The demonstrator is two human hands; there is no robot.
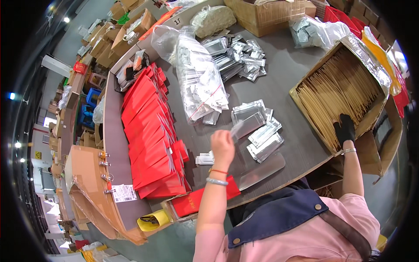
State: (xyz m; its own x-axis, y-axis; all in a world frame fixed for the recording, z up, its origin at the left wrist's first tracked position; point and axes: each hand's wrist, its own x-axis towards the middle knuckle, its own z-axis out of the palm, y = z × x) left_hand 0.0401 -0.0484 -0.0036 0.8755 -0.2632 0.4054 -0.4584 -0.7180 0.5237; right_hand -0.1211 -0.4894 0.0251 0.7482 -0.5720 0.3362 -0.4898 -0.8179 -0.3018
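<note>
My left hand (223, 147), bare with a red cord and a pale bangle at the wrist, is closed in a pinch on a thin clear plastic piece (237, 129). Just beyond it lies a loose pile of flat clear packets (265, 134) with silvery and white parts. My right hand (345, 129), in a black glove, rests on the near end of a row of brown cardboard sleeves (338, 89) inside an open carton (305, 124). Its thumb and fingers look apart, though the dark glove hides detail.
Overlapping red packets (150, 131) line the left side of the table. A clear bag (198, 81) full of packets and a heap of silvery packets (238, 56) lie farther back. A red packet (205, 196) and a clear sheet (264, 171) are at the near edge. Another carton (266, 15) stands behind.
</note>
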